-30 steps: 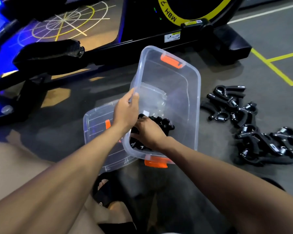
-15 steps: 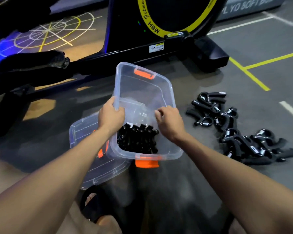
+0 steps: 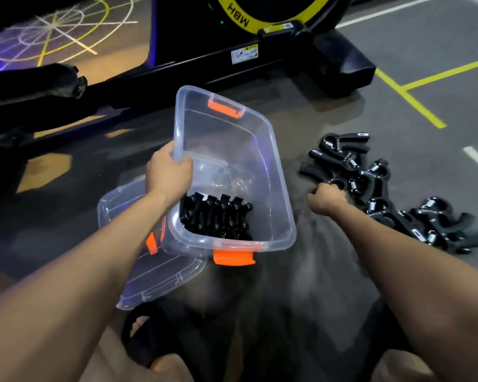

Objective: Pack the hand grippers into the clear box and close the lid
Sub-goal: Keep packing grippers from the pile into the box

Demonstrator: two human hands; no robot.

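1. The right hand is at the near edge of the loose pile of hand grippers on the floor. Its fingers are curled at one black gripper, but they are turned away from the camera, so I cannot tell if the hold is already complete.
2. The left hand grips the left wall of the clear box, with the thumb outside and the fingers over the rim, and it holds the box tilted.
3. Advice for this step: take one gripper by both handles together, so that the spring end does not catch its neighbours in the pile.
4. Some grippers already stand in a row at the near end of the box, at 9 o'clock from the right hand. I think the new one should go close against this row, in the same direction.
5. The lid lies partly under the box, at 7 o'clock from it. Many grippers remain outside, so closing comes much later.
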